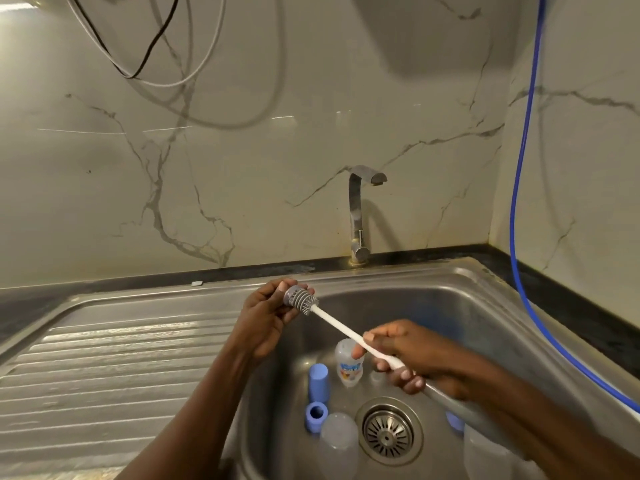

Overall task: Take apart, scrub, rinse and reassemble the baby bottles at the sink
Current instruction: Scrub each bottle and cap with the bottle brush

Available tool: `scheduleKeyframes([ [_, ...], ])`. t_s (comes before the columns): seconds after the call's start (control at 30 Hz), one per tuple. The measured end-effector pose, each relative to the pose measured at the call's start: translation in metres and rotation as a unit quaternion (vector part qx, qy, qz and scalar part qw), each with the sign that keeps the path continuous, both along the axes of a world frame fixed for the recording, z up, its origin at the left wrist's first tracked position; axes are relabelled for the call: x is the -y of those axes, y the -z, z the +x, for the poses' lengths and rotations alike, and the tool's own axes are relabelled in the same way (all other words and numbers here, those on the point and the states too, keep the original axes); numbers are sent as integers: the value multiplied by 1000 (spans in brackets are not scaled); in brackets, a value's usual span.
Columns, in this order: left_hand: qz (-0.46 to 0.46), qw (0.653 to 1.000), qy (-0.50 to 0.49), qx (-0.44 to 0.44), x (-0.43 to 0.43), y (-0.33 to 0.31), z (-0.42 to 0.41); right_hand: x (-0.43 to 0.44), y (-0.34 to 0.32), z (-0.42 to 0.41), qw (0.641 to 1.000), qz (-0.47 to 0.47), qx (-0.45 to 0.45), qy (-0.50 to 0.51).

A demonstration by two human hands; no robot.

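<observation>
My right hand point(412, 358) grips the white handle of a bottle brush point(341, 329) above the sink point(467, 306). The brush's grey bristled head sits inside a small clear part, seemingly a teat, which my left hand point(266, 320) pinches by the fingertips. Down in the basin lie a clear bottle with a printed label point(348, 367), a blue cap point(318, 382), a blue screw ring point(316, 415) and a clear dome-shaped piece point(337, 441). Another blue part point(454, 422) shows partly behind my right forearm.
A steel tap point(358, 216) stands behind the basin; I see no water coming from it. The round drain strainer point(388, 433) is at the basin's middle. A ribbed draining board point(104, 368) stretches left. A blue hose point(523, 202) hangs down the right wall.
</observation>
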State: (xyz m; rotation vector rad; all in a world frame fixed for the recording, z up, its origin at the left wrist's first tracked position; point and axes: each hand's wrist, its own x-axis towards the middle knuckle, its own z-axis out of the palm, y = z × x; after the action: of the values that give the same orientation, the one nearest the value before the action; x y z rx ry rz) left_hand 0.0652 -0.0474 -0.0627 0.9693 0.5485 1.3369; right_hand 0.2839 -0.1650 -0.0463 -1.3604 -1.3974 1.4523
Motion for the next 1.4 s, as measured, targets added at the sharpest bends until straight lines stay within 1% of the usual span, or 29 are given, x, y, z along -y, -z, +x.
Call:
scheduleKeyframes([
  [0.03,-3,1000,-8,-4,0,1,0,0,1,0,1000,11,14,1],
  [0.07,-6,1000,-25,-17,0,3,2,1,3,-2,996,56,69,15],
  [0.1,-9,998,-45,-32,-1,5,6,2,6,-6,980,121,155,38],
  [0.13,-11,997,-60,-48,-1,7,9,1,9,-9,943,198,260,60],
  [0.17,-12,996,-69,-63,-1,9,11,0,11,-10,892,260,361,74],
  [0.2,-13,994,-74,-75,-1,10,12,-2,10,-10,851,293,427,88],
  [0.23,-12,994,-75,-82,-1,10,11,-2,9,-9,831,312,450,99],
  [0.27,-10,994,-75,-85,-1,9,10,-3,8,-9,833,315,446,94],
  [0.3,-11,994,-74,-85,-1,8,8,-4,8,-9,850,305,423,71],
  [0.33,-14,994,-70,-78,-1,7,8,-4,7,-10,885,275,372,45],
  [0.37,-17,996,-61,-62,-1,6,8,-3,6,-13,936,213,280,23],
  [0.4,-22,998,-46,-38,0,5,8,-1,5,-14,979,127,160,7],
  [0.43,-28,999,-29,-9,0,3,7,1,1,-14,998,45,45,-13],
  [0.47,-36,999,-13,18,0,1,5,2,-3,-12,998,-17,-48,-34],
  [0.5,-45,998,-4,40,-1,-1,3,2,-6,-10,991,-60,-111,-51],
  [0.57,-60,996,2,73,-3,-1,2,2,-13,-6,974,-113,-182,-73],
  [0.7,-77,991,7,108,-2,-2,4,4,-16,-5,952,-156,-246,-90],
  [0.8,-76,984,-8,158,-3,-5,-7,6,-11,-1,944,-162,-264,-110],
  [0.83,-80,984,-22,157,-3,-5,-13,5,-9,3,943,-163,-267,-111],
  [0.9,-71,992,-45,95,-2,-2,-21,2,-5,13,956,-142,-241,-91],
  [0.93,-53,996,-48,52,-1,-1,-22,0,-2,18,969,-118,-209,-65],
  [1.0,-7,998,-50,-44,2,2,-16,-8,7,25,993,-33,-110,17],
  [1.07,31,984,-45,-171,5,4,-6,-15,19,32,991,52,-3,121],
  [1.1,44,970,-45,-235,5,7,-3,-18,23,34,984,76,26,159],
  [1.13,57,954,-46,-290,5,9,-1,-20,26,37,979,88,29,183],
  [1.2,91,919,-41,-382,5,14,0,-24,28,40,975,100,1,197],
  [1.27,135,870,-28,-473,8,15,3,-26,27,40,975,107,2,194],
  [1.33,172,808,12,-564,12,21,9,-25,28,38,975,112,18,190],
  [1.4,198,725,57,-658,17,32,16,-25,30,37,974,117,31,189],
])
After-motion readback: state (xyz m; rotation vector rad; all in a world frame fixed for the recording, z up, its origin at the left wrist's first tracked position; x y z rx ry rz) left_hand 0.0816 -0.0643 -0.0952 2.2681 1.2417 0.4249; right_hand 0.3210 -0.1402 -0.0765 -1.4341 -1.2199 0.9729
